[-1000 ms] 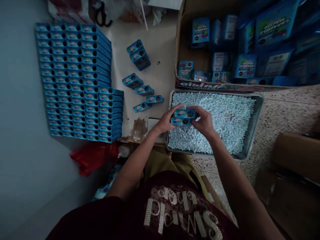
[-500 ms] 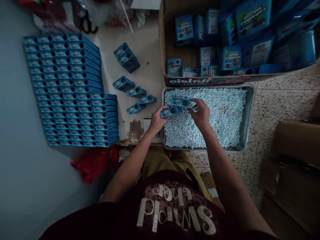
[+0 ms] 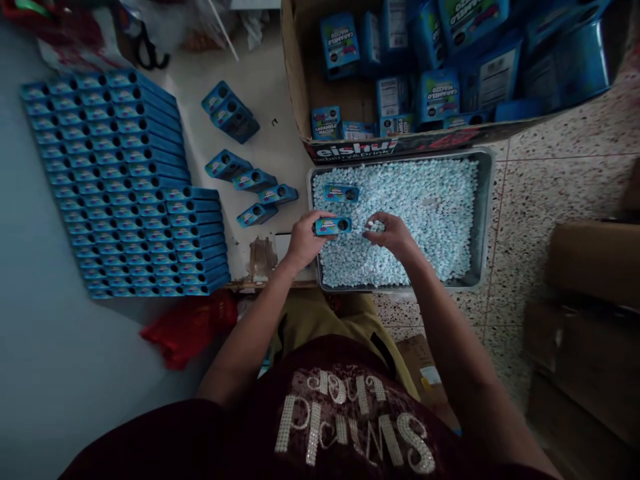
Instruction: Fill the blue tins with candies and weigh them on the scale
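Over the left side of a metal tray [image 3: 483, 220] full of pale blue-white candies [image 3: 425, 200], my left hand [image 3: 306, 239] grips a small blue box [image 3: 334, 226] with a dark round hole at its right end. My right hand [image 3: 393, 235] is just to the right of that box, its thumb and fingertips closed around a few candies [image 3: 376, 227]. Another blue box [image 3: 341, 193] lies on the candies, above the held one and touched by neither hand.
Stacked blue boxes [image 3: 120, 173] fill the left of the table [image 3: 265, 73]. Several loose blue boxes [image 3: 256, 180] lie between stack and tray. A cardboard carton [image 3: 295, 87] of blue boxes stands behind the tray. Scissors [image 3: 150, 53] are at the back left; brown cartons [image 3: 590, 267] at right.
My right hand has let go of the upper blue box, which now rests on the candies, and has picked up some candies. My left hand still holds its box. The view has shifted slightly.
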Tool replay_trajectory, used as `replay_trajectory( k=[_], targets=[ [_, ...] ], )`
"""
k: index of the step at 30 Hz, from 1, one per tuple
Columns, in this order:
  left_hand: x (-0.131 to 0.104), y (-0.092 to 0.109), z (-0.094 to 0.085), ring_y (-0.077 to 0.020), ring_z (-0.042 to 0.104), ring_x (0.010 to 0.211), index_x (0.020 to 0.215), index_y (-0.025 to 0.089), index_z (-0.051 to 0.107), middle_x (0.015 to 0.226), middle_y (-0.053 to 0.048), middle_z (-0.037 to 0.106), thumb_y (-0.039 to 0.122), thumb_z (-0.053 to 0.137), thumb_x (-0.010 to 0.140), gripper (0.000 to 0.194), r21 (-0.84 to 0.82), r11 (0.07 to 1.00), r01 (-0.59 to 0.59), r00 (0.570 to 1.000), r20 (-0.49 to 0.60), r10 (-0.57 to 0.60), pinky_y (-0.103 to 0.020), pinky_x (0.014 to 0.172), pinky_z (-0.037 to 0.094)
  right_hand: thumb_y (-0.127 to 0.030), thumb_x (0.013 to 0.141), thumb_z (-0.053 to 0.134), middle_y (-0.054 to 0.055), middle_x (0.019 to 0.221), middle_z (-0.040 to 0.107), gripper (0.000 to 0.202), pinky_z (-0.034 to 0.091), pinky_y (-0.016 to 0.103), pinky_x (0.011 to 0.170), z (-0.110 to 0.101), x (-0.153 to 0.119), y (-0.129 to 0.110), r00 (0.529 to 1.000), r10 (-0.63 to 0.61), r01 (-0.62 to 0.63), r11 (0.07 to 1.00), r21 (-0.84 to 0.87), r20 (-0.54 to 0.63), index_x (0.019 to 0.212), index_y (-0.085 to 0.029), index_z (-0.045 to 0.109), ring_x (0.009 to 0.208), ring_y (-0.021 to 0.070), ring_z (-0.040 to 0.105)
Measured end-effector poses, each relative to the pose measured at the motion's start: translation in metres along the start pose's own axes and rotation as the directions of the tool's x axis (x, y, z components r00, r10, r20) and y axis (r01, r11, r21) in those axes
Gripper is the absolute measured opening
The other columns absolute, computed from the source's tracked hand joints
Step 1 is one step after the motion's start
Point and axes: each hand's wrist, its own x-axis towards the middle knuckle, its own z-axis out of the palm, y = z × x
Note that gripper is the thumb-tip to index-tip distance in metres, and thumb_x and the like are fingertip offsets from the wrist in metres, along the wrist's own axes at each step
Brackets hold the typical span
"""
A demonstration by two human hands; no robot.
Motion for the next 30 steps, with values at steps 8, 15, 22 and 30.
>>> replay_trajectory(
  k=[8,15,22,30],
  targets=[
    [-0.001,0.025,0.017,-0.0338,0.076,0.121,0.113,0.025,0.081,0.121,-0.007,0.083,0.003,0.094,0.069,0.051,0.133,0.989,-0.066,0.995,0.078,0.056,-0.048,0.108,0.059,-0.004,0.081,0.063,0.007,0.1,0.075,0.038,0.052,0.034,0.077,-0.004,-0.04,-0.065,0.926,-0.375,0.347,0.789,-0.508,0.05,0.109,-0.023,0.08,0.086,0.0224,0.068],
    [0.004,0.032,0.026,-0.0331,0.077,0.118,0.112,0.025,0.081,0.119,-0.006,0.083,0.005,0.093,0.071,0.047,0.088,0.993,-0.081,0.995,0.068,0.075,-0.047,0.107,0.06,-0.011,0.097,0.06,0.01,0.128,0.077,0.051,0.063,0.04,0.09,-0.008,-0.053,-0.058,0.898,-0.441,0.388,0.776,-0.496,0.013,0.142,-0.028,0.074,0.105,0.0265,0.075],
    [0.002,0.018,0.01,-0.0274,0.08,0.109,0.112,0.022,0.08,0.118,-0.006,0.084,0.013,0.093,0.075,0.04,-0.095,0.994,0.058,0.998,0.045,-0.054,-0.037,0.095,0.063,-0.04,0.092,0.079,0.02,0.146,0.065,0.061,0.057,0.066,0.108,0.022,-0.046,0.019,0.92,-0.292,0.1,0.82,-0.564,-0.261,0.149,-0.025,0.067,0.131,0.0433,0.063],
    [-0.004,0.007,0.0,-0.0292,0.078,0.11,0.112,0.025,0.08,0.117,-0.004,0.083,0.005,0.092,0.07,0.048,0.066,0.997,0.039,0.999,0.035,-0.041,-0.041,0.099,0.063,-0.022,0.081,0.072,0.012,0.109,0.07,0.031,0.059,0.044,0.09,0.027,0.015,0.034,0.931,-0.222,0.059,0.874,-0.482,-0.29,0.112,-0.022,0.075,0.1,0.0312,0.066]
  ],
)
